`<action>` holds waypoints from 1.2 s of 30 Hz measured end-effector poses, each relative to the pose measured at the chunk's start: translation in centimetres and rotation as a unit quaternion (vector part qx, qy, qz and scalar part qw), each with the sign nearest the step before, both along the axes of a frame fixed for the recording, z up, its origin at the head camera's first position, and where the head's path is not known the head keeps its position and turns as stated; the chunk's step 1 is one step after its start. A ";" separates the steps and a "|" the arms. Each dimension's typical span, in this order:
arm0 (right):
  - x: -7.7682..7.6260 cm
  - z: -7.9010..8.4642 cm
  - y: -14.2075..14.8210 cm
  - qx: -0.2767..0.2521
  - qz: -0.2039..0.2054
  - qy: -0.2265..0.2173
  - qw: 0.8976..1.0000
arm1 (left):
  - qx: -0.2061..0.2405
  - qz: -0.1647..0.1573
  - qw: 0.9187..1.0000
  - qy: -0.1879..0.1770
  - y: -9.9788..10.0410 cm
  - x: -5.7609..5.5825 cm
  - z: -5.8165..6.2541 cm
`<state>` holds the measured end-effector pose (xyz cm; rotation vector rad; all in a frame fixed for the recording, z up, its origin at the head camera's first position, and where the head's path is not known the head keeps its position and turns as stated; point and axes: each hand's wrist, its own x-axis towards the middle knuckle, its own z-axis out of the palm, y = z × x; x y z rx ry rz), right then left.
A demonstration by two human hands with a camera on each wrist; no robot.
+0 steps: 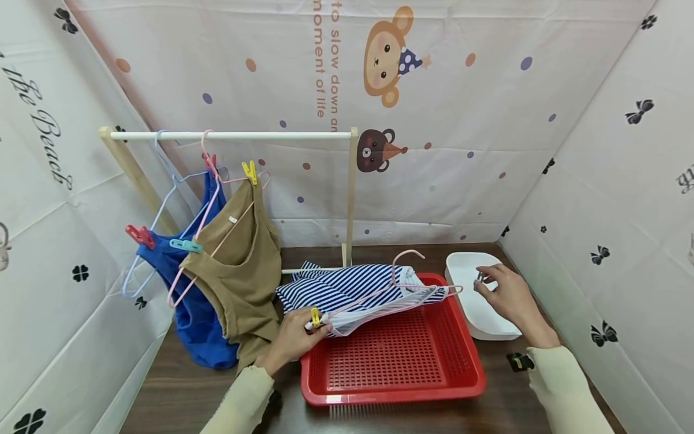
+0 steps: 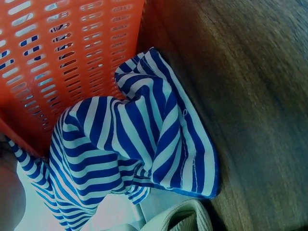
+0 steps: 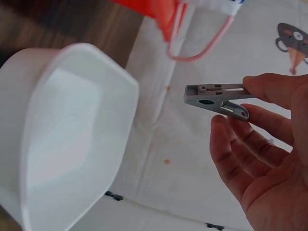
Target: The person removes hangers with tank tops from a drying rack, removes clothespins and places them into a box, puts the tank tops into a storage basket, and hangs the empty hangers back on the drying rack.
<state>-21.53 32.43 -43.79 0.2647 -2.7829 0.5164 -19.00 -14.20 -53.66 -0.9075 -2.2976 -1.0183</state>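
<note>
My right hand (image 1: 506, 294) pinches a grey clothespin (image 3: 216, 92) between thumb and fingers, over the white tray. My left hand (image 1: 295, 334) grips the near corner of a blue-and-white striped garment (image 1: 347, 283) together with a pink hanger (image 1: 408, 253), right beside a yellow clothespin (image 1: 315, 317) clipped there. The garment lies over the back part of a red basket (image 1: 393, 398). Its striped cloth hangs down outside the basket wall in the left wrist view. The hanger's far end sticks out over the basket's right rim.
A rack with a white rail (image 1: 282, 136) stands at the back left. From it hang a blue garment (image 1: 200, 337) and a brown garment (image 1: 244, 253) on hangers with coloured clothespins. At the right is a white tray (image 1: 490, 322), with a small black object (image 1: 519, 361) near it.
</note>
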 end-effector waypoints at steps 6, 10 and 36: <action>-0.7 -1.5 1.2 0.018 -0.024 -0.069 0.997 | -0.003 -0.001 1.000 -0.001 -0.1 0.0 -0.1; -0.9 -2.8 2.0 0.027 -0.028 -0.097 0.995 | -0.006 -0.001 1.000 -0.003 -0.1 0.0 0.0; -1.2 -3.9 2.2 0.051 -0.029 -0.147 0.987 | -0.011 0.004 1.000 -0.006 0.0 0.0 -0.1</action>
